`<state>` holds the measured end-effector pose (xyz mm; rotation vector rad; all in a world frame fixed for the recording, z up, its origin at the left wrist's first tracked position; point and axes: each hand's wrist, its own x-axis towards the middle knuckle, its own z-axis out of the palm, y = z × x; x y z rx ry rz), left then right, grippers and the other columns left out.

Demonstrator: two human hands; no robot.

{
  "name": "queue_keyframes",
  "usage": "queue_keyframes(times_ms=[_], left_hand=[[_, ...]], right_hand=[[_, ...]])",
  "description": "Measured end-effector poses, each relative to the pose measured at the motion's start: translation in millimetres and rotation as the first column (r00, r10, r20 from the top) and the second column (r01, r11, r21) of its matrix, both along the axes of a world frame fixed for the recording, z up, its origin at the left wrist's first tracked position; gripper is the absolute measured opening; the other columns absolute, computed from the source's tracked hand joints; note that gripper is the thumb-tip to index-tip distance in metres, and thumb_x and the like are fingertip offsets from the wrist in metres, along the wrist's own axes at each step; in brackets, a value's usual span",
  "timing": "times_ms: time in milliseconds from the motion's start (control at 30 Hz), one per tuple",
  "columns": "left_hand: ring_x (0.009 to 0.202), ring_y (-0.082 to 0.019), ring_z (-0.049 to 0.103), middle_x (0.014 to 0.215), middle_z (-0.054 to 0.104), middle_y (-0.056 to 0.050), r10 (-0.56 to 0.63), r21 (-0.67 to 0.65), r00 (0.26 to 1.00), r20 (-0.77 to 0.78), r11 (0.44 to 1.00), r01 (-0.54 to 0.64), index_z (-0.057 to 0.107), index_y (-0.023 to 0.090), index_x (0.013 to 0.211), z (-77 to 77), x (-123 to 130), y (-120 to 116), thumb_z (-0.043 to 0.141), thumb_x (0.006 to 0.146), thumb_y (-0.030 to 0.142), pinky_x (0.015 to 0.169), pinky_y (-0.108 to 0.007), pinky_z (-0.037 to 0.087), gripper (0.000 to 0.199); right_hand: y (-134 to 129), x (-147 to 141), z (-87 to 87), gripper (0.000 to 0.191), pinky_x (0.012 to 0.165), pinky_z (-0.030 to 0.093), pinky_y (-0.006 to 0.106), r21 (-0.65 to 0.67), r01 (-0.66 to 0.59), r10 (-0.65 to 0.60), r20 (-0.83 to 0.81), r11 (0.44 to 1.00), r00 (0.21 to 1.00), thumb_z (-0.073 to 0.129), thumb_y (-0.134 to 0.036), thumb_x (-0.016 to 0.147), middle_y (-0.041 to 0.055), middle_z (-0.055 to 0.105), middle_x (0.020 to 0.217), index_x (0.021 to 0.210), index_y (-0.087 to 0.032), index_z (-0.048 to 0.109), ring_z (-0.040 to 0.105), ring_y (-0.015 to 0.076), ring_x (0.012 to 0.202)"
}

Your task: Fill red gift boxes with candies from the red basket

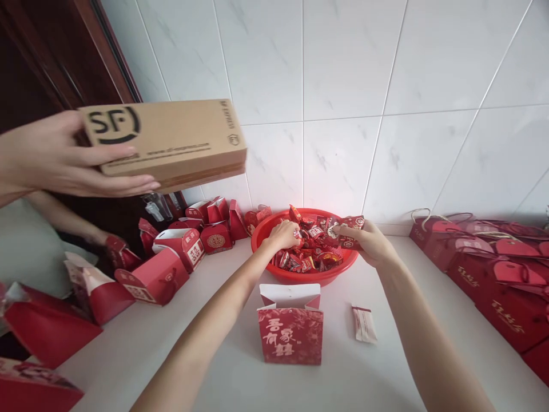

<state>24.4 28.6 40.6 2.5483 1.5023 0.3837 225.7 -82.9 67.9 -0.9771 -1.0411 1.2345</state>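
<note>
A red plastic basket [304, 280] holds many red-wrapped candies [315, 232]. Inside its left part, my left hand [283, 234] has its fingers bent down among the wrappers; what they grip is too small to name. At the right rim, my right hand [373, 243] pinches a dark red patterned packet [348, 229] between thumb and fingers. In front of the basket stands a red gift box [290, 337] with white characters, its top open. A small white and red packet [364, 324] lies to the right of the box.
Another person's hand [72, 154] holds a brown cardboard box [171, 137] in the air at the upper left. Several red boxes [156, 274] line the left side, where a hand [100, 236] touches one. Red gift boxes [484, 274] stand at the right. A tiled wall [343, 63] rises behind.
</note>
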Motion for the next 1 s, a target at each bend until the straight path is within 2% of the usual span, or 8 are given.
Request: queue_keyframes(times_ms=[100,200,433,600,700,833,933,1000], left_hand=[[0.076,-0.024,0.064,0.066,0.064,-0.003,-0.005,-0.061,1.000,0.005,0.998,0.005,0.062,0.020,0.058,-3.7,-2,1,0.071,0.067,0.010,0.064,-0.029,0.041,0.015],[0.063,-0.019,0.060,0.055,0.056,0.001,-0.015,-0.096,0.998,0.061,0.995,0.021,0.056,0.020,0.054,-7.2,-6,1,0.068,0.070,0.010,0.062,-0.029,0.040,0.023],[0.072,-0.016,0.069,0.083,0.073,-0.003,0.001,-0.102,0.936,0.352,0.994,0.037,0.066,0.018,0.085,-11.6,-12,2,0.051,0.095,0.021,0.067,-0.026,0.052,0.019],[0.095,-0.019,0.073,0.104,0.078,-0.004,-0.071,-0.086,0.811,0.580,0.985,0.148,0.074,0.019,0.097,-10.8,-15,-2,0.058,0.089,0.019,0.085,-0.028,0.057,0.017],[0.098,-0.017,0.072,0.104,0.079,-0.002,-0.108,-0.081,0.880,0.462,0.983,0.164,0.077,0.019,0.080,-5.0,-18,-5,0.053,0.082,0.009,0.088,-0.025,0.055,0.026],[0.080,-0.015,0.072,0.077,0.077,-0.001,-0.114,-0.180,0.966,0.231,0.971,0.158,0.072,0.018,0.061,3.9,-19,-4,0.042,0.083,0.009,0.077,-0.023,0.054,0.038],[0.063,-0.016,0.067,0.062,0.072,-0.001,-0.124,-0.190,0.981,0.148,0.970,0.151,0.069,0.018,0.056,5.0,-15,0,0.051,0.083,0.014,0.065,-0.024,0.051,0.033],[0.060,-0.016,0.065,0.061,0.071,-0.001,-0.126,-0.147,0.986,0.113,0.979,0.142,0.070,0.019,0.058,2.9,-9,2,0.064,0.075,0.012,0.063,-0.024,0.049,0.020]], right_hand=[[1,-1,-1.7,0.029,0.072,0.061,0.033,0.027,-0.001,0.002,-0.045,1.000,0.999,0.093,-0.028,0.048,0.0078,0.079,0.075,0.070,-0.015,0.078,0.074,0.0235,0.072],[4,-1,-5.1,0.023,0.075,0.061,0.033,0.049,-0.012,0.016,-0.070,0.999,0.997,0.089,-0.024,0.052,0.0082,0.079,0.075,0.070,-0.015,0.078,0.074,0.0237,0.074],[15,-6,-20.3,0.016,0.069,0.061,0.031,0.015,-0.001,0.003,-0.115,1.000,0.993,0.085,-0.020,0.054,0.0068,0.075,0.066,0.064,-0.016,0.073,0.071,0.0206,0.067],[21,-17,-31.6,0.014,0.069,0.061,0.030,-0.046,-0.023,0.017,-0.128,0.999,0.992,0.085,-0.020,0.054,0.0066,0.076,0.069,0.062,-0.019,0.073,0.072,0.0223,0.072],[22,-21,-35.0,0.012,0.068,0.062,0.032,-0.103,-0.003,-0.009,-0.118,0.995,0.993,0.083,-0.019,0.057,0.0065,0.077,0.072,0.064,-0.020,0.073,0.074,0.0247,0.077],[24,-22,-36.8,0.011,0.066,0.061,0.031,-0.106,0.033,-0.047,-0.136,0.994,0.990,0.081,-0.020,0.058,0.0052,0.076,0.071,0.064,-0.020,0.072,0.073,0.0235,0.076],[25,-21,-37.5,0.011,0.066,0.060,0.030,-0.092,0.033,-0.046,-0.137,0.995,0.990,0.082,-0.022,0.058,0.0046,0.075,0.069,0.063,-0.020,0.072,0.072,0.0223,0.075],[25,-21,-38.1,0.012,0.065,0.059,0.029,-0.087,0.029,-0.040,-0.119,0.996,0.992,0.082,-0.023,0.059,0.0046,0.074,0.069,0.063,-0.020,0.072,0.072,0.0219,0.074]])
